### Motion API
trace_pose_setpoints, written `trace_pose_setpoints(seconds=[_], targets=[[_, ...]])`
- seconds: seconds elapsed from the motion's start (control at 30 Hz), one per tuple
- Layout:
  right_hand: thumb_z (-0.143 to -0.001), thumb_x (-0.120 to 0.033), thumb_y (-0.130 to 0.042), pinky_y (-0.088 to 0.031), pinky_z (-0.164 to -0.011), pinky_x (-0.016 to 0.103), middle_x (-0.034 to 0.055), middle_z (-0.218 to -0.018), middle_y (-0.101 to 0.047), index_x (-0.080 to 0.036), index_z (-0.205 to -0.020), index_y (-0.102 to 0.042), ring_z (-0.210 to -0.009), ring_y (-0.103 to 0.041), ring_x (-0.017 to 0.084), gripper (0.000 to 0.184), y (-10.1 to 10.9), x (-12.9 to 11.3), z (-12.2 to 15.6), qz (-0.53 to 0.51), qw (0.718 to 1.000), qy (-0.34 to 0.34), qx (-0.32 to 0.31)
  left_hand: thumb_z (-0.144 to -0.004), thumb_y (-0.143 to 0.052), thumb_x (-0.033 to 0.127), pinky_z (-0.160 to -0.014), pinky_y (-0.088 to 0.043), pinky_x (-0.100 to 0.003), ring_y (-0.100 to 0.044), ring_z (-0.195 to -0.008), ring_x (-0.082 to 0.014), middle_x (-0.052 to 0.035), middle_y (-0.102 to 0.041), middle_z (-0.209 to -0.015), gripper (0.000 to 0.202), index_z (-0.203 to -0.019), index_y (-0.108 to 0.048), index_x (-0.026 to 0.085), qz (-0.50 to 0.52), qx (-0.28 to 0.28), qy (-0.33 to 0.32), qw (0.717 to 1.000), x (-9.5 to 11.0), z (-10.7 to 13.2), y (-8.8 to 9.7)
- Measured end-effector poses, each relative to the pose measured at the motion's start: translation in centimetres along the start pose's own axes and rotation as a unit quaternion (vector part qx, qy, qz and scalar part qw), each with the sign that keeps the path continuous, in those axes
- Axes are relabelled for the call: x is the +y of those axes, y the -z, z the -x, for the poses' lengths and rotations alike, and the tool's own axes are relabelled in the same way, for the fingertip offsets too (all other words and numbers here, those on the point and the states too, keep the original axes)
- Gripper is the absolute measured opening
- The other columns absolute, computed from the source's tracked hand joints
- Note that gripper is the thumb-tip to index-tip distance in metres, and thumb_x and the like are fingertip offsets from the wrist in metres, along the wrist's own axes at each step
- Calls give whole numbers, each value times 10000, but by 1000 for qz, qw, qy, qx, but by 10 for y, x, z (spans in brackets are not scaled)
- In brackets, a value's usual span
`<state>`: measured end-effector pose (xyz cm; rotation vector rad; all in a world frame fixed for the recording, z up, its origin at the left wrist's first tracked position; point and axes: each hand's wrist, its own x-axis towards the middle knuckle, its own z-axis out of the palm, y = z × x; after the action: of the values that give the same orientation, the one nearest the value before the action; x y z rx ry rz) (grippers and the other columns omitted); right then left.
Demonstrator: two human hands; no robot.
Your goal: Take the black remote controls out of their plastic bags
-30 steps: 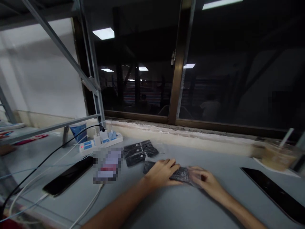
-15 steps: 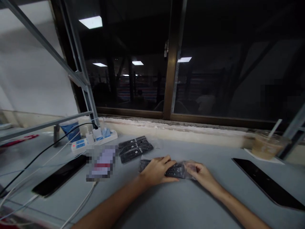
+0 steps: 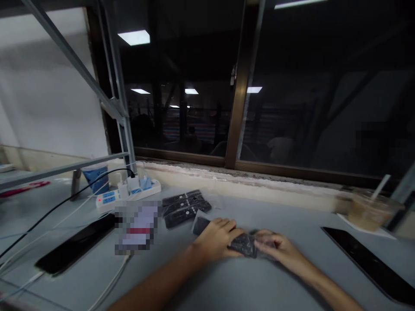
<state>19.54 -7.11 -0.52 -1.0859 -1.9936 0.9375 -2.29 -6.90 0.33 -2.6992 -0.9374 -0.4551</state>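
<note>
A black remote control (image 3: 244, 245) in a clear plastic bag lies on the grey table, slanting slightly down to the right. My left hand (image 3: 218, 237) is wrapped over its middle from above, hiding part of the buttons. At the bag's right end, my right hand (image 3: 274, 245) pinches the loose clear plastic (image 3: 259, 242) between thumb and fingers. Just beyond my left hand, several more black remotes (image 3: 186, 208) lie side by side, also in clear bags.
Left of the remotes are a blurred-out phone (image 3: 139, 229), a dark phone (image 3: 78, 244) on a cable and a white power strip (image 3: 129, 196). A dark tablet-like slab (image 3: 369, 263) and an iced drink cup (image 3: 369, 211) stand on the right. A window (image 3: 194, 86) is behind.
The bagged remote's right end now sits a little lower and tilts more, and both hands have shifted slightly with it. The camera view has moved a little.
</note>
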Motion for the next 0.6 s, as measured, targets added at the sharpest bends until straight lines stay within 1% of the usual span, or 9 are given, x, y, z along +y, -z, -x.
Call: trace_pose_setpoints(seconds=[0.07,0.13,0.2,0.23,0.27,0.33,0.43,0.5,0.6], targets=[[-716,-492,-568,-456,-555,247,64,-935,-647,-211,-727,-721,-735,-583,170,320,3,3,-1,-7,999,-36,10,-734,-598,498,-750,-426,-310,-555,-864,-205,-37,-573,-914,458,-1073,-514,203,-3,8,13,1000,-6,0,1],[-710,-499,-567,-418,-447,216,79,-1066,-604,-199,-785,-714,-699,-575,154,342,10,9,-2,-27,997,-71,30,-734,-609,472,-782,-422,-318,-552,-888,-209,-39,-584,-921,450,-1078,-514,199,0,19,30,999,-12,0,2],[-697,-498,-577,-417,-428,213,81,-1131,-575,-193,-822,-699,-697,-578,153,352,18,19,-5,-56,991,-89,81,-742,-604,442,-804,-422,-316,-551,-913,-209,-40,-595,-940,427,-1077,-512,192,11,31,48,998,-17,1,2],[-686,-496,-585,-423,-425,219,77,-1112,-589,-195,-839,-688,-691,-583,157,353,22,25,-6,-76,985,-99,121,-747,-598,425,-808,-423,-310,-553,-918,-206,-41,-600,-949,412,-1073,-511,187,18,34,57,998,-19,2,2],[-677,-501,-587,-427,-420,232,74,-1035,-622,-195,-855,-674,-638,-583,155,365,26,31,-9,-94,977,-113,155,-749,-593,412,-807,-427,-305,-556,-917,-203,-42,-606,-955,401,-1067,-513,181,25,35,66,997,-20,2,1],[-645,-525,-586,-387,-347,242,54,-785,-655,-191,-808,-637,-537,-570,167,375,35,42,-13,-141,954,-138,227,-742,-591,421,-810,-433,-304,-564,-915,-203,-47,-617,-960,407,-1055,-521,170,38,40,87,995,-22,4,1],[-704,-525,-504,-367,-318,252,6,-614,-588,-212,-770,-539,-502,-569,182,322,48,51,-15,-208,922,-119,304,-704,-592,541,-818,-439,-320,-572,-933,-221,-57,-631,-982,503,-1042,-541,172,64,40,129,989,-23,5,1],[-731,-506,-468,-396,-343,271,-11,-572,-538,-221,-739,-479,-458,-547,169,285,57,52,-13,-215,903,-105,358,-749,-512,585,-786,-453,-328,-592,-902,-223,-52,-651,-954,482,-1016,-569,188,82,16,165,983,-23,6,2],[-728,-480,-480,-436,-391,302,8,-652,-525,-243,-804,-427,-433,-553,161,255,69,49,-9,-216,856,-111,457,-868,-356,502,-725,-463,-329,-617,-813,-213,-39,-670,-841,396,-934,-617,212,92,-29,206,974,-19,5,0]])
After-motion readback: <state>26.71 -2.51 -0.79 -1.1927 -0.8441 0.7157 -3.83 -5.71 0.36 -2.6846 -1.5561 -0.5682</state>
